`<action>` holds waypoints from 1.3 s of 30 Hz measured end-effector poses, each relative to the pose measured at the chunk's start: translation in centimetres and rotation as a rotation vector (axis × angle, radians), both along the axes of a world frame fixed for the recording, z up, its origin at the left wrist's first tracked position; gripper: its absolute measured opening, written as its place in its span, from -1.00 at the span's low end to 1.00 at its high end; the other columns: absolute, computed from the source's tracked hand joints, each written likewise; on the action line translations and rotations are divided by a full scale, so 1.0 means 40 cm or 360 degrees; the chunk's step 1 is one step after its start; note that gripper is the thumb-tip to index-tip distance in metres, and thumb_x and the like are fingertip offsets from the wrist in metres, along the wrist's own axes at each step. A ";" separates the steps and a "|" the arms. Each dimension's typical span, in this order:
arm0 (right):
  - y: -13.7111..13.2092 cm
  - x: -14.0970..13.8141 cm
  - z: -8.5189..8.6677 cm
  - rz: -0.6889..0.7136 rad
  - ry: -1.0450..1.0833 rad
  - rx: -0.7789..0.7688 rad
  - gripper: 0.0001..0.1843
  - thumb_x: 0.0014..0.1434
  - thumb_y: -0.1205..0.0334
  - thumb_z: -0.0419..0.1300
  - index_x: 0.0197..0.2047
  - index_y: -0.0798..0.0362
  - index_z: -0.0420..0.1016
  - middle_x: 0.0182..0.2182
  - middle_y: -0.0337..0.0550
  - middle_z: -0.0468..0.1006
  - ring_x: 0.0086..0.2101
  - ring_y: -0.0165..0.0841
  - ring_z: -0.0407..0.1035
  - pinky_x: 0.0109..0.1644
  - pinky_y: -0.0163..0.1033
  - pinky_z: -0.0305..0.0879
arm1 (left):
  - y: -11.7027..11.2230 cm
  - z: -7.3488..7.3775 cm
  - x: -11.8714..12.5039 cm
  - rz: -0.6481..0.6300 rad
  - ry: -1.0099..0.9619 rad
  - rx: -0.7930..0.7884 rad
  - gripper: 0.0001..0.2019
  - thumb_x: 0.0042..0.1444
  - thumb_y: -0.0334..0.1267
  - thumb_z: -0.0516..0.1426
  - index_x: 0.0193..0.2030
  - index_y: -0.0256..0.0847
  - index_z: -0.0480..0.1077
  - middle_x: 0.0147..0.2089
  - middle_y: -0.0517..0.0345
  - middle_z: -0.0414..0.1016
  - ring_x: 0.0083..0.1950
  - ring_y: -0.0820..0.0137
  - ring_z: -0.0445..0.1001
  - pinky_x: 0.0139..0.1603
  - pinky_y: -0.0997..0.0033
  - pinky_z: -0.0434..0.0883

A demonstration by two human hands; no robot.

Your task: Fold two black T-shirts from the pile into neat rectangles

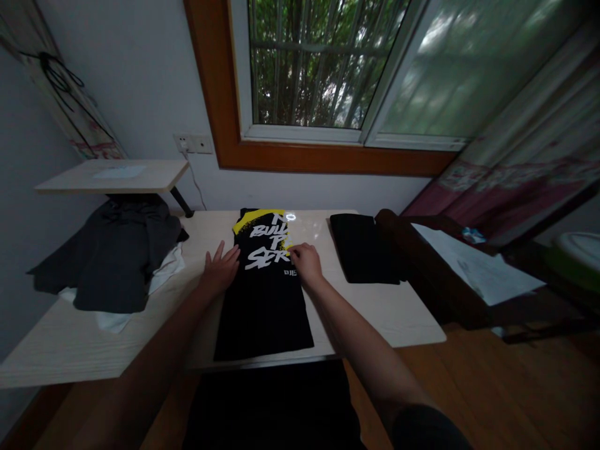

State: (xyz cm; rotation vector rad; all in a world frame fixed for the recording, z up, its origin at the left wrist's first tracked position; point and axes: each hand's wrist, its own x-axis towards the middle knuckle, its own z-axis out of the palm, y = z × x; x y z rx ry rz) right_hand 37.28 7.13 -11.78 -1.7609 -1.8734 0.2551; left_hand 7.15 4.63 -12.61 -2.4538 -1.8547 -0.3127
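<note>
A black T-shirt (265,312) with white lettering and a yellow print lies folded into a long strip on the table, running away from me. My left hand (220,269) rests at its left edge with the fingers spread. At the right edge, beside the lettering, my right hand (305,262) has its fingers pinched together on the shirt's cloth. A folded black garment (360,250) lies flat to the right of my right hand.
On the left, a heap of dark grey and white clothes (112,256) sits under a small raised shelf (117,175). The pale table (394,319) stands against the wall below a window. Beyond its right end, paper (473,262) lies on a dark brown surface.
</note>
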 end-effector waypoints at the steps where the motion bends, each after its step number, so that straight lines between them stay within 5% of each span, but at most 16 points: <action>1: 0.006 -0.002 0.002 -0.0016 -0.0018 0.0001 -0.75 0.34 0.25 0.16 -0.06 -0.07 0.68 -0.12 -0.11 0.60 -0.05 -0.23 0.37 0.09 -0.22 0.20 | 0.010 0.000 0.000 -0.0016 -0.0005 0.0009 -0.47 0.41 -0.17 -0.17 0.46 -0.04 0.21 0.52 0.11 0.14 0.60 0.03 -0.18 0.41 -0.50 -0.03; 15: 0.076 -0.029 0.030 -0.0101 -0.0151 0.0003 -0.68 0.37 0.24 0.11 0.03 -0.07 0.67 -0.07 0.02 0.57 -0.04 -0.14 0.33 0.09 -0.12 0.25 | 0.115 0.009 -0.002 0.0045 -0.0131 0.0009 -0.49 0.38 -0.21 -0.10 0.42 0.04 0.28 0.46 0.06 0.27 0.57 0.00 -0.05 0.42 -0.51 -0.08; 23: 0.022 -0.021 0.021 0.0002 -0.0220 0.0028 -0.66 0.40 0.16 0.10 0.13 -0.07 0.59 0.00 0.04 0.47 0.02 -0.10 0.28 0.13 -0.07 0.26 | 0.075 0.001 -0.016 0.0035 -0.0148 0.0018 -0.53 0.39 -0.16 -0.08 0.38 0.04 0.32 0.48 0.08 0.25 0.55 0.02 0.01 0.43 -0.46 -0.04; 33: -0.064 0.002 -0.002 0.0257 -0.0379 0.0169 -0.53 0.41 0.15 0.05 0.32 0.02 0.40 0.26 0.03 0.40 0.21 -0.07 0.19 0.31 0.02 0.18 | -0.015 0.007 -0.037 -0.0106 -0.0214 0.0130 -0.64 0.35 -0.22 -0.01 0.19 -0.10 0.46 0.32 -0.05 0.45 0.39 0.12 0.32 0.44 -0.16 0.12; 39: -0.054 0.002 -0.009 0.0262 -0.0415 0.0122 -0.51 0.41 0.17 0.04 0.35 0.04 0.36 0.33 -0.02 0.37 0.31 -0.08 0.14 0.39 0.04 0.07 | -0.020 0.008 -0.034 -0.0111 -0.0184 0.0195 -0.61 0.35 -0.21 0.00 0.24 -0.05 0.43 0.33 -0.01 0.45 0.49 0.08 0.17 0.47 -0.26 0.00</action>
